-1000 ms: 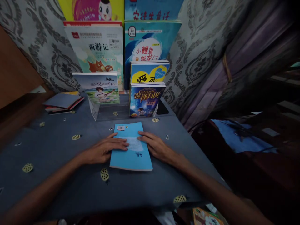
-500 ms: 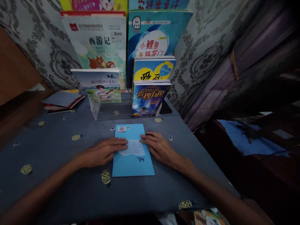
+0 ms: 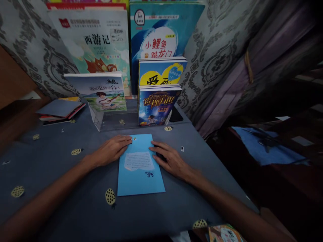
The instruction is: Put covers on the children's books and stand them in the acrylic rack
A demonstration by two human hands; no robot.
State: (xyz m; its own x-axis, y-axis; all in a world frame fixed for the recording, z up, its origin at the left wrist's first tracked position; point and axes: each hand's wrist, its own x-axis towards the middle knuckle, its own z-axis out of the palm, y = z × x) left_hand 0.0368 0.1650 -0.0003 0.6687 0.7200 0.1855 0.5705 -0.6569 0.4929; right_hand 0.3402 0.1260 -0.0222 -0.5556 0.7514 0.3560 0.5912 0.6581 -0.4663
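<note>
A light blue book lies on the table with its back cover up, a pale text patch at its middle. My left hand rests flat at the book's upper left edge, its stretched fingertips covering the barcode corner. On the opposite side, my right hand is open, with fingers slightly spread and the tips touching the upper right edge. Neither hand is wrapped around the book.
Beyond the book, a clear acrylic stand bears several upright books, among them a dark blue one. A small pile of books lies at left. A black phone-like object lies behind the stand's right side. A curtain hangs at right.
My left hand has slid up the book from its middle to the top left corner, now hiding the barcode. My right hand stays by the right edge. The view has shifted slightly.
</note>
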